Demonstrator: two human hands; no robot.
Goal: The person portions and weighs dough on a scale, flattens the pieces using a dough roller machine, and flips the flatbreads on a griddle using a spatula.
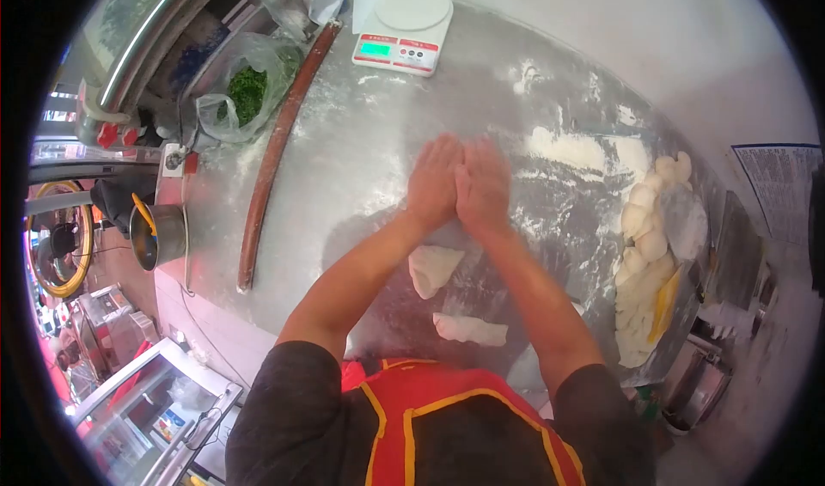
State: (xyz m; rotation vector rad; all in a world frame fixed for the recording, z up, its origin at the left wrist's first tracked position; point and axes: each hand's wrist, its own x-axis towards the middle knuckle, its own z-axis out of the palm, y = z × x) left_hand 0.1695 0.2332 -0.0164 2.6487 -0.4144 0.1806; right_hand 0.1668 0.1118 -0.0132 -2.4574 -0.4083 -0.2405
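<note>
Above the middle of the floury metal table, my left hand (436,181) and my right hand (484,187) meet side by side, fingers stretched out and pointing away from me. Their fingertips are a little blurred. I see nothing held in either one, though the palms and whatever lies under them are hidden. Just below my wrists lies a rounded, folded piece of dough (433,268). A longer, flatter dough piece (470,330) rests nearer my red apron (464,391).
A long wooden rolling pin (279,146) lies at left beside a bag of chopped greens (247,95). At the back stands a white kitchen scale (402,30), lit. Heaped dough (640,293) and a yellow scraper (663,304) occupy the right edge. A metal pot (163,235) sits far left.
</note>
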